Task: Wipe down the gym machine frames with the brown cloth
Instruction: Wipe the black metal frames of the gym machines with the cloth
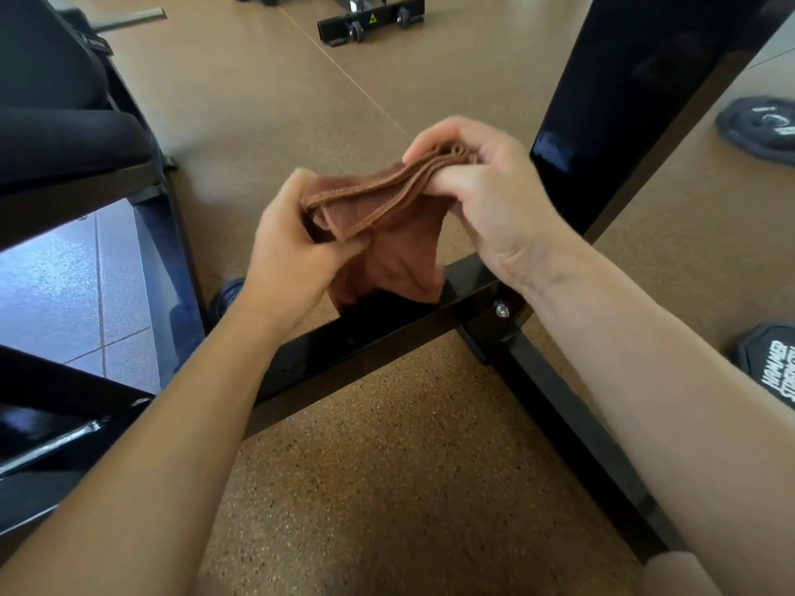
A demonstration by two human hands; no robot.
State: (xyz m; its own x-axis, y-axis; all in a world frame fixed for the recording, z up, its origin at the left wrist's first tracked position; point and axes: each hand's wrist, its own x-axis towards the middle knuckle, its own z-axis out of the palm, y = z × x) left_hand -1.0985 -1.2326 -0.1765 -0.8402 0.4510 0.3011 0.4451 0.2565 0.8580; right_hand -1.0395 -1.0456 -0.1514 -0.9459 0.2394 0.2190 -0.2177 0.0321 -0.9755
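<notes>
Both my hands hold the brown cloth (pixel 387 234) up in the middle of the view, folded in several layers with stitched hems showing. My left hand (pixel 297 251) pinches its lower left corner between thumb and fingers. My right hand (pixel 486 195) pinches the stacked edges at its upper right. The cloth's loose end hangs down onto a black floor bar (pixel 365 342) of the gym machine frame. A black upright post (pixel 623 101) of the same frame rises just right of my right hand.
A padded black seat (pixel 64 135) and more black frame stand at the left. Black weight plates (pixel 761 131) (pixel 770 367) lie on the brown speckled floor at the right. Another machine's wheeled base (pixel 370 19) stands at the far top. Grey tiles show at the left.
</notes>
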